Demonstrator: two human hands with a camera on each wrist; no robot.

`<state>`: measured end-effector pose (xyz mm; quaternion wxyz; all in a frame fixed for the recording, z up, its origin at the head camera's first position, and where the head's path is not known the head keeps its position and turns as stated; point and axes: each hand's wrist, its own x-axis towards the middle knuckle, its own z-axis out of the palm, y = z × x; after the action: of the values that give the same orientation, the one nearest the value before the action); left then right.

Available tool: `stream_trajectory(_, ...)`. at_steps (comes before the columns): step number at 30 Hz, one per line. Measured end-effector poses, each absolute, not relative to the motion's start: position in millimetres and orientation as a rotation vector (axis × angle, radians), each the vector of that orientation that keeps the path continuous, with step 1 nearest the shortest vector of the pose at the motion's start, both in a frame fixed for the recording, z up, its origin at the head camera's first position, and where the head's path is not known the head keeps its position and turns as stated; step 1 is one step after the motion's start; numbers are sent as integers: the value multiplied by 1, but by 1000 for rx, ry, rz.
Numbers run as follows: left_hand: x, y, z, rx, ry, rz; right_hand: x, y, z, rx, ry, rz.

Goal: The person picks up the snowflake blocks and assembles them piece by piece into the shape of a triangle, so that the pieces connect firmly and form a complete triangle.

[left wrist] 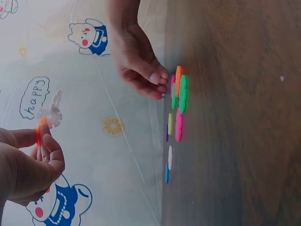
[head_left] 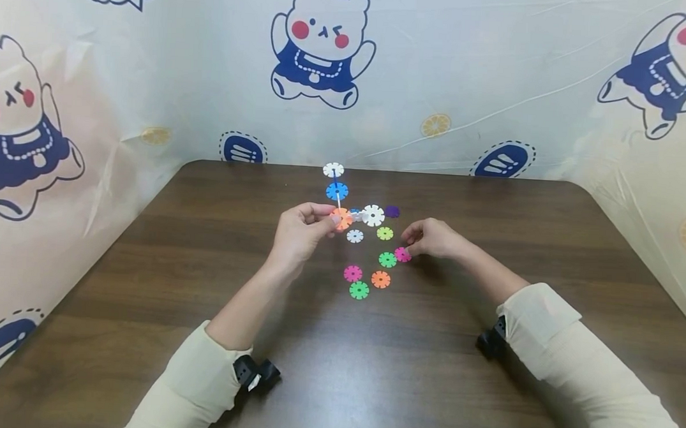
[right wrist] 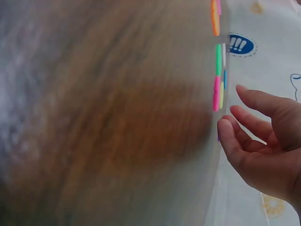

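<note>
My left hand (head_left: 297,236) pinches an orange notched interlocking disc (head_left: 341,220) between thumb and fingers, raised off the table. Joined to it is a chain with a blue disc (head_left: 337,191) and a white disc (head_left: 333,169) at its far end. Another branch of white discs (head_left: 373,215) reaches right; in the left wrist view, white discs (left wrist: 55,116) stick out beyond the orange one. My right hand (head_left: 438,238) hovers beside a pink disc (head_left: 402,255) lying on the table. Its fingers are loosely bent with a gap between thumb and fingertips, holding nothing in the right wrist view.
Loose discs lie around the pink one: green (head_left: 387,260), yellow-green (head_left: 385,233), purple (head_left: 392,212) and white (head_left: 355,236). Nearer are an orange (head_left: 381,279), another pink (head_left: 352,274) and another green disc (head_left: 359,291). A printed curtain (head_left: 212,61) hangs behind the brown table (head_left: 143,307).
</note>
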<state>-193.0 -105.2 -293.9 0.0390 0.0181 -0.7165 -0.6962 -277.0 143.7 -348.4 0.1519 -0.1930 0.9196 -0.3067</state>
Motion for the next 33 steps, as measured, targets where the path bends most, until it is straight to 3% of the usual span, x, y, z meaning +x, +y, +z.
stream_trajectory(10,-195,-105,-299,28,-2221,-2102,-278,139,-357,-635,2698,-747)
stream_trajectory(33,-195,-106,-301,78,-2255,-2104,-268,142,-349,-488,2811,-973)
